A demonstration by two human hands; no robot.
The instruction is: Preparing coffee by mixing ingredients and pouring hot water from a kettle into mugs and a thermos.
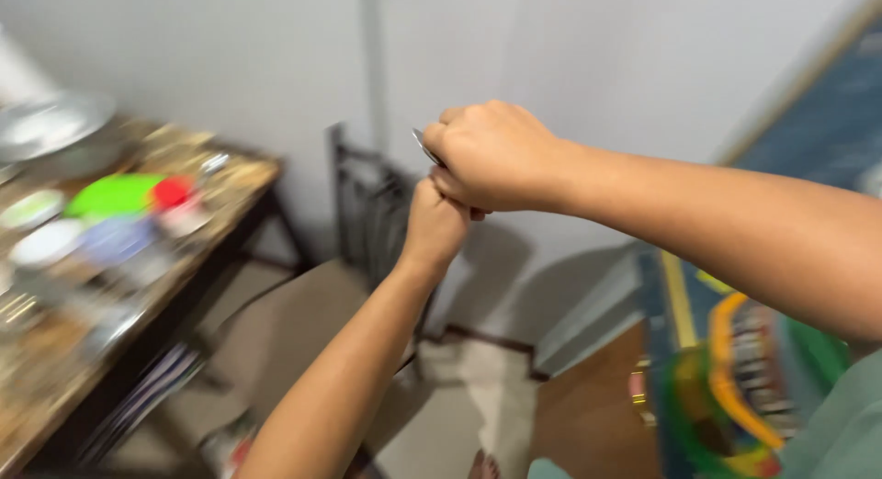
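two fists on a thin metal piece

the right hand (496, 156) was clenched over the left hand (435, 224), both raised before the white wall. a thin metal object (425, 146), perhaps a blade, stuck out of the right fist. a cluttered table (241, 180) stood left, blurred.

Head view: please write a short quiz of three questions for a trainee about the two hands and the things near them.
1. True or false: the right hand is closed in a fist above the left hand.
2. What sticks out of the right fist at its upper left?
A. a red cloth
B. a thin metal tip
C. a green cup
3. Which piece of furniture stands behind the hands, against the wall?

Key
1. True; the two hands touch.
2. B; blur hides what kind of object it is.
3. A dark chair, beside the cluttered table.
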